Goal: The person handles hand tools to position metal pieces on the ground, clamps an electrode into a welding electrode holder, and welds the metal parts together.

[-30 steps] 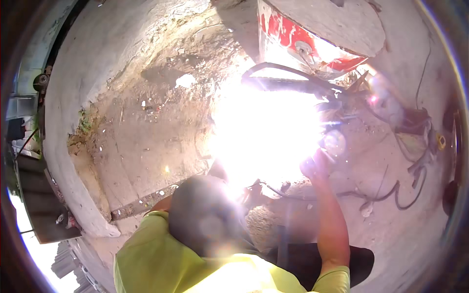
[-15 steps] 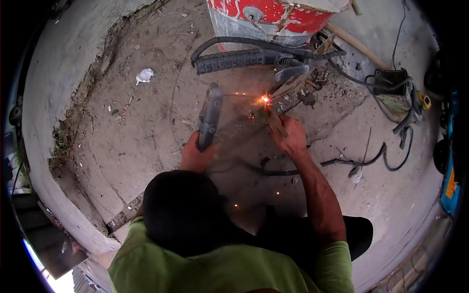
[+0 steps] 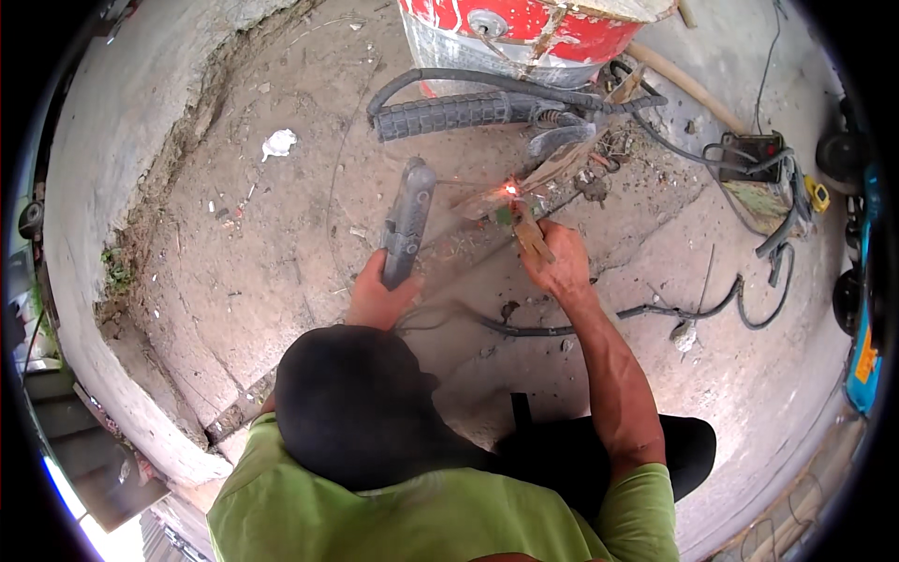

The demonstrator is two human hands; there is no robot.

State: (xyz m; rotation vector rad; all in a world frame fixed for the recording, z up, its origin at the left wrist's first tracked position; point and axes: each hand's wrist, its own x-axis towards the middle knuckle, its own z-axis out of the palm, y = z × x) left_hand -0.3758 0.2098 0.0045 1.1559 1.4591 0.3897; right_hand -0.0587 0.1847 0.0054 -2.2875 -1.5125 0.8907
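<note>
My left hand (image 3: 378, 298) is closed round a dark grey welding electrode holder (image 3: 406, 225). A thin electrode rod (image 3: 464, 181) runs from its upper end rightward to a small red-orange glow (image 3: 511, 190). My right hand (image 3: 560, 264) grips a brown, rusty-looking two-armed tool (image 3: 532, 234), perhaps pliers or tongs; its exact kind is unclear. This tool's far end lies just below the glow. A long flat brown strip (image 3: 552, 169) slants up to the right beside the glow.
A red and grey drum (image 3: 524, 42) stands at the far side. Before it lie a black treaded piece (image 3: 449, 117) and a thick hose (image 3: 487, 79). Black cable (image 3: 646, 311) snakes across the right floor. A dark box (image 3: 751, 159) stands right; a raised concrete edge (image 3: 140, 112) borders the left.
The bright glare at the rod's tip has shrunk to a dimmer red glow, and the scattered sparks are gone. The picture is brighter. Both hands keep nearly the same places.
</note>
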